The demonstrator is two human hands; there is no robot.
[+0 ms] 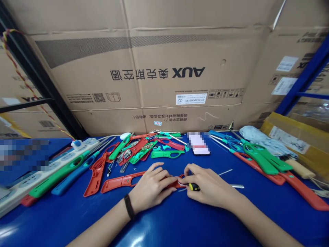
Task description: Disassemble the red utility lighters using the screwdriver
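Observation:
My left hand [151, 185], a dark band at its wrist, holds down an opened red lighter casing [118, 183] lying on the blue table, fingers curled over its right part. My right hand [209, 187] has its fingers bent in against the same end of the casing. A small screwdriver [194, 187] with a yellow and black handle is tucked in this hand; its shaft is hidden. Between the fingertips a thin white wire [181, 184] shows, its ends covered. From behind the right hand stick out a metal tube [238, 186] and a thin rod [226, 172].
Red and green casing parts [146, 151] lie piled behind the hands. A phone [199, 143] lies behind my right hand. Long lighters [267, 157] are stacked at right, beside a wooden-handled umbrella [267, 140]. A power strip [43, 178] and more lighters [74, 175] lie left. Cardboard boxes [159, 85] stand behind.

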